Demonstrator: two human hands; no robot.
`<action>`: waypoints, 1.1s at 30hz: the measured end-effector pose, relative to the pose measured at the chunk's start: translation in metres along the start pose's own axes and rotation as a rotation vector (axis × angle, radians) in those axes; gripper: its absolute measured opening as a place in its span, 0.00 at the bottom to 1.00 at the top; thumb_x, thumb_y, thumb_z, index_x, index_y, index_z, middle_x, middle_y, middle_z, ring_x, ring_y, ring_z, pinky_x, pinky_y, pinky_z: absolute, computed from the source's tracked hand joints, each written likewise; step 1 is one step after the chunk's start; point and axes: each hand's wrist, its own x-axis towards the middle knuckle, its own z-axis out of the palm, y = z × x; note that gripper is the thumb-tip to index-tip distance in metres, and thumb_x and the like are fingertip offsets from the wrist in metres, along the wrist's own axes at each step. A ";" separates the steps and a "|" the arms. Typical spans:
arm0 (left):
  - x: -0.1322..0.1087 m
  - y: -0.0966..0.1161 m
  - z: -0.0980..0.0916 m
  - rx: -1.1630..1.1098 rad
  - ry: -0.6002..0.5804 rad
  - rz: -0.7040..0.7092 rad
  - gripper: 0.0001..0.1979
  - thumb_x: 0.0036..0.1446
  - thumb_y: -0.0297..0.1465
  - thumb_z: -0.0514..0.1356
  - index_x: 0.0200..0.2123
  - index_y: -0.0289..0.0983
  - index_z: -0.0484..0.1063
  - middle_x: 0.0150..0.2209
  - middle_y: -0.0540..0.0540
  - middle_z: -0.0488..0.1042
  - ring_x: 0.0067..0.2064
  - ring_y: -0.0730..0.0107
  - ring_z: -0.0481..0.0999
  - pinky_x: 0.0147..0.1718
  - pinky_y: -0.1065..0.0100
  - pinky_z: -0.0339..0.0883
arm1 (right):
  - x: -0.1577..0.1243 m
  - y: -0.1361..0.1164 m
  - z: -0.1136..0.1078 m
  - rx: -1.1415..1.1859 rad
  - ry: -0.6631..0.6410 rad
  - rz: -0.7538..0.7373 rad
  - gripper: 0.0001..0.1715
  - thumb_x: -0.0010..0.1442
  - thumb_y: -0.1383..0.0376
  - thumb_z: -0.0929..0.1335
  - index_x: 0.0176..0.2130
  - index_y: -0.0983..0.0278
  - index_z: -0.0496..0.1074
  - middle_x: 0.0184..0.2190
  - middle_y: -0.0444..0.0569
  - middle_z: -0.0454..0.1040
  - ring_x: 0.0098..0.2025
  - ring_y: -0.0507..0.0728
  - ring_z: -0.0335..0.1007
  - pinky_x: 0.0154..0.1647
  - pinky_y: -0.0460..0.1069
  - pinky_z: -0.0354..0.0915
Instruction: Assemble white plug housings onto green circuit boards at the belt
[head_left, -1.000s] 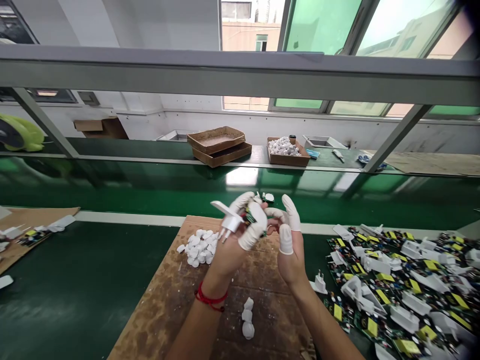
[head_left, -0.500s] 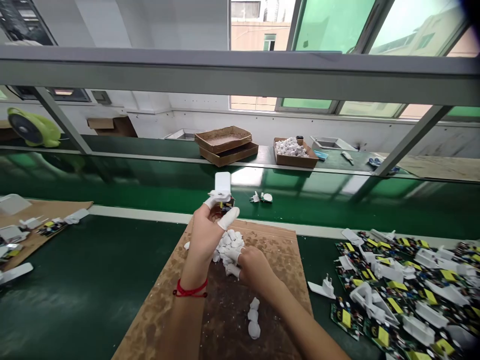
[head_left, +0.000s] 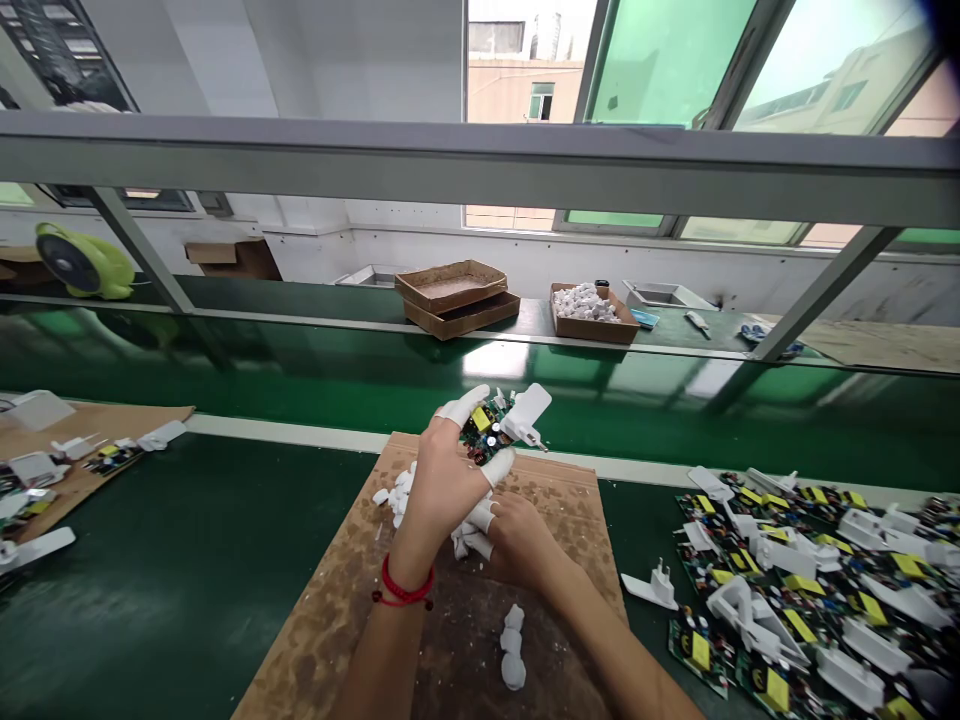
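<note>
My left hand (head_left: 450, 465), wearing white finger cots and a red bracelet, grips a green circuit board (head_left: 484, 425) between thumb and fingers above the cardboard. Attached to the board, a white plug casing (head_left: 529, 410) points right with its pins showing. My right hand (head_left: 517, 535), also in finger cots, is closed at the near edge of a pile of white putty-like lumps (head_left: 401, 490). A white lump (head_left: 461, 542) shows at its fingertips; the left hand and wrist partly cover the pile. Closer to me, a short row of white lumps (head_left: 512, 645) lies on the cardboard.
Brown cardboard (head_left: 300, 610) covers the bench before me. Many boards with white casings (head_left: 795, 580) crowd the right; more units (head_left: 112, 455) lie on cardboard at left. Beyond the green belt (head_left: 337, 385) stand stacked trays (head_left: 457, 310) and a box of white pieces (head_left: 592, 325), below a grey crossbar (head_left: 480, 170).
My left hand has moved right and turned the board, so the white casing now points right instead of up. My right hand has shifted slightly right at the pile. The view tilts a little.
</note>
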 end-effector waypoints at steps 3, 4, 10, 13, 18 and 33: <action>-0.002 0.000 -0.004 -0.105 0.002 0.014 0.33 0.43 0.27 0.64 0.56 0.40 0.65 0.50 0.42 0.70 0.51 0.55 0.69 0.50 0.60 0.63 | -0.005 0.001 -0.017 0.324 0.302 0.103 0.08 0.55 0.68 0.65 0.36 0.65 0.71 0.32 0.52 0.76 0.33 0.57 0.69 0.35 0.49 0.64; -0.003 0.001 -0.006 -0.145 -0.032 0.016 0.35 0.43 0.26 0.64 0.58 0.40 0.64 0.51 0.41 0.70 0.51 0.55 0.69 0.51 0.60 0.62 | -0.007 0.003 -0.025 0.464 0.430 0.170 0.09 0.56 0.67 0.65 0.39 0.65 0.71 0.33 0.51 0.76 0.33 0.56 0.69 0.35 0.49 0.64; -0.009 0.023 -0.018 -0.135 -0.530 0.126 0.42 0.43 0.27 0.66 0.62 0.38 0.56 0.51 0.41 0.72 0.45 0.56 0.73 0.45 0.64 0.67 | -0.027 0.032 -0.082 1.150 0.827 0.351 0.15 0.47 0.64 0.74 0.38 0.62 0.73 0.33 0.47 0.77 0.35 0.56 0.72 0.41 0.51 0.67; -0.008 0.032 -0.015 -0.125 -0.726 0.249 0.42 0.44 0.27 0.66 0.63 0.39 0.54 0.51 0.41 0.72 0.45 0.56 0.73 0.43 0.65 0.67 | -0.045 0.033 -0.104 1.342 0.776 0.201 0.19 0.47 0.64 0.75 0.41 0.58 0.74 0.29 0.44 0.78 0.30 0.53 0.73 0.36 0.49 0.70; -0.008 0.026 -0.005 -0.103 -0.785 0.185 0.47 0.43 0.31 0.68 0.65 0.39 0.49 0.45 0.41 0.75 0.44 0.54 0.73 0.41 0.62 0.68 | -0.070 0.012 -0.129 1.272 0.420 -0.175 0.11 0.54 0.62 0.72 0.40 0.56 0.77 0.34 0.49 0.80 0.33 0.60 0.76 0.35 0.55 0.72; -0.014 0.012 -0.007 -0.681 -0.808 0.000 0.56 0.36 0.29 0.73 0.66 0.43 0.46 0.48 0.40 0.74 0.53 0.51 0.70 0.53 0.56 0.63 | -0.069 0.007 -0.130 1.175 0.577 -0.341 0.13 0.54 0.59 0.71 0.42 0.53 0.77 0.31 0.47 0.80 0.31 0.58 0.76 0.30 0.51 0.72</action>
